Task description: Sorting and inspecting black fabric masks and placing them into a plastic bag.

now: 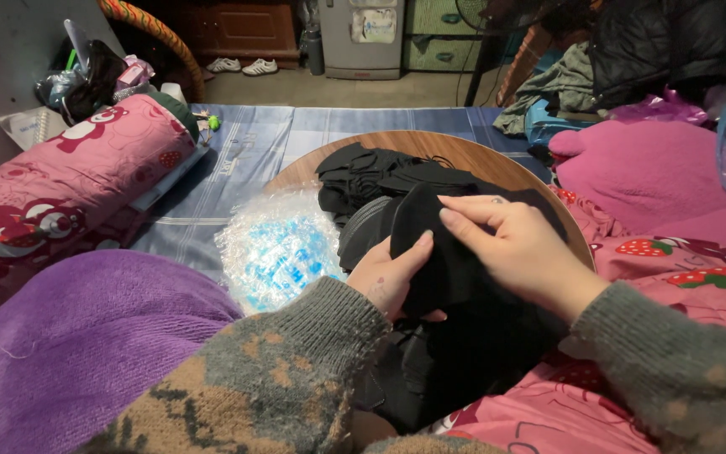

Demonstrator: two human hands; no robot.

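Note:
My left hand (390,273) and my right hand (514,248) both grip one black cloth piece (439,252) held up over my lap. The left thumb presses its front edge; the right fingers pinch its top. More black fabric (455,361) lies heaped in my lap beneath. A pile of black cloth pieces (380,172) rests on a round wooden tray table (481,160) just beyond my hands.
A crinkled clear plastic bag with blue print (275,248) lies left of the tray. A pink patterned bolster (60,185) sits at far left, a purple blanket (77,336) near left, pink bedding (657,176) at right. Shoes and a cabinet stand at the back.

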